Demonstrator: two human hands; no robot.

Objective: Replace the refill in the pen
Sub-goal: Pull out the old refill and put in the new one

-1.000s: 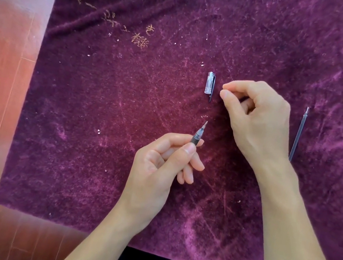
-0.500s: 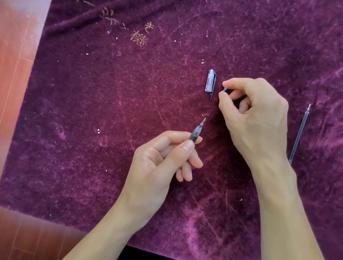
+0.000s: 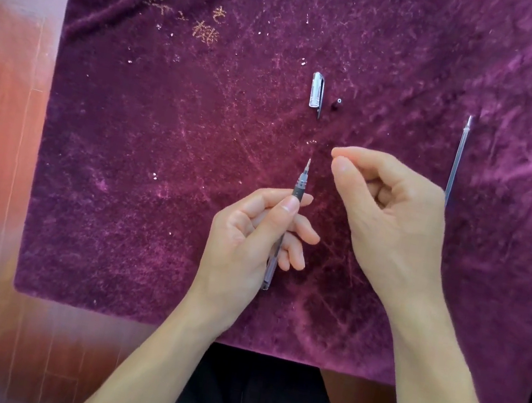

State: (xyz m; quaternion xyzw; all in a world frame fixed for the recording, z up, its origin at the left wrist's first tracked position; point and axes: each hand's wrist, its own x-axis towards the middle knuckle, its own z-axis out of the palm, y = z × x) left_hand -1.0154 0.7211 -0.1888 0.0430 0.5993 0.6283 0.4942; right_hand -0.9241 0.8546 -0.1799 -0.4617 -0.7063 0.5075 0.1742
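The right hand (image 3: 392,219) has dropped the tiny black cap (image 3: 336,104) at twelve o'clock, fingers now empty; left hand (image 3: 251,237) grips the pen (image 3: 297,192), ready for unscrewing.

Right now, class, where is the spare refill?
The spare refill lies on the purple cloth at the right, just beyond the right hand.

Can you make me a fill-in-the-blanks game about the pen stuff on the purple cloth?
1. The pen is held in the ____ hand.
2. The clear cap lies on the ____ cloth.
3. The tiny black piece sits just to the ____ of the cap.
4. The right hand holds ____, while the spare refill lies beside it.

Missing words: left; purple; right; nothing
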